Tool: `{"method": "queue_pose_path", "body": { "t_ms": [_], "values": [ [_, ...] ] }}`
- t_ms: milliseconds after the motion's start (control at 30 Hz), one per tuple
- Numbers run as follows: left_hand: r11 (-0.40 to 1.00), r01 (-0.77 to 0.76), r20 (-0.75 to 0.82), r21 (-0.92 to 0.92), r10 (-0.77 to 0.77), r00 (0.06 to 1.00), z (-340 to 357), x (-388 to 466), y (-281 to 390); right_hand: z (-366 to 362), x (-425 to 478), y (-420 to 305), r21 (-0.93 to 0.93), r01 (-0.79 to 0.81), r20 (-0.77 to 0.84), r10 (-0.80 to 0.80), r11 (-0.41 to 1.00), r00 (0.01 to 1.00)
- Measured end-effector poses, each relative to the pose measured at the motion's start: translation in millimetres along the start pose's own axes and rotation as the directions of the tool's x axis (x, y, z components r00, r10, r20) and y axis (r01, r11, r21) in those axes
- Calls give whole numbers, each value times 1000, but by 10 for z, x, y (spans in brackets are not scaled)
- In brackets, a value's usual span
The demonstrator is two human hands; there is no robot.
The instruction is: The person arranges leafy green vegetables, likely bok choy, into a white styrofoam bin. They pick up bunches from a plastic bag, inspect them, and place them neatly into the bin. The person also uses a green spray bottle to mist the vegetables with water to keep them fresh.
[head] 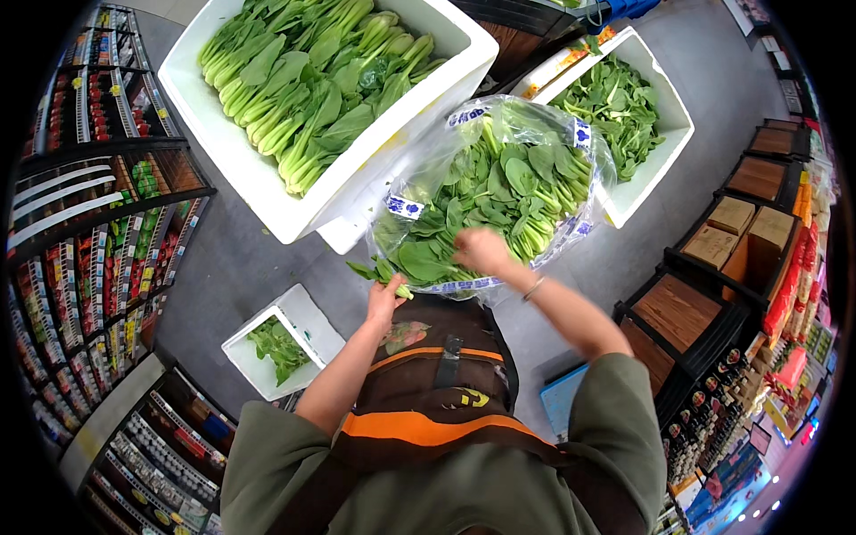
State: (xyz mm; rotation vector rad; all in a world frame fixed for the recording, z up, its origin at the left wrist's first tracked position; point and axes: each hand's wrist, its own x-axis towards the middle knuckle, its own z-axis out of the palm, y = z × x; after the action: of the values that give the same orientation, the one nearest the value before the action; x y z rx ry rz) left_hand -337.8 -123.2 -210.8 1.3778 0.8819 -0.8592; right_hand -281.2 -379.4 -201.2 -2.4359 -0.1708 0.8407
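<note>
My left hand (381, 303) is shut on a small head of bok choy (404, 291), its pale stem end towards me and its leaves pointing left. It is at the near left edge of a clear plastic bag (420, 175) with blue print. Many leafy bok choy (518, 170) fill the open bag, their pale stems mostly on the right. My right hand (483, 251), blurred, is over the greens near the bag's front edge with its fingers curled. Whether it grips a leaf cannot be seen.
Beyond the bag on the left, a large white foam box (401, 144) holds rows of bok choy. Another foam box (677, 120) with loose leaves is at the right. On the floor, a small foam box (234, 353) holds leaves. Store shelves (114, 221) and wooden display stands (679, 311) flank me.
</note>
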Motion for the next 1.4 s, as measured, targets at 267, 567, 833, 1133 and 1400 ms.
{"method": "queue_pose_path", "body": {
  "t_ms": [267, 567, 833, 1133, 1400],
  "values": [
    [1000, -18, -22, 17, 19, 1000, -76, -96, -19, 885, -96, -396, -182, 87, -364, -149, 979, 919],
    [999, 6, -13, -44, -7, 1000, -98, -125, -78, 379, -168, -163, 452, 142, -481, 106, 880, 871],
    [995, -70, 36, 68, 68, 997, -110, -102, -82, -2656, 132, -67, 715, 135, -471, 329, 686, 818],
    [940, -228, 137, 253, 199, 970, 98, 207, -101, -2023, 57, 184, 794, 101, -301, 243, 600, 922],
    [737, -486, 354, 469, 348, 868, 527, 681, 730, 632, -165, 456, 415, -303, 15, 327, 858, 945]
  ]
}}
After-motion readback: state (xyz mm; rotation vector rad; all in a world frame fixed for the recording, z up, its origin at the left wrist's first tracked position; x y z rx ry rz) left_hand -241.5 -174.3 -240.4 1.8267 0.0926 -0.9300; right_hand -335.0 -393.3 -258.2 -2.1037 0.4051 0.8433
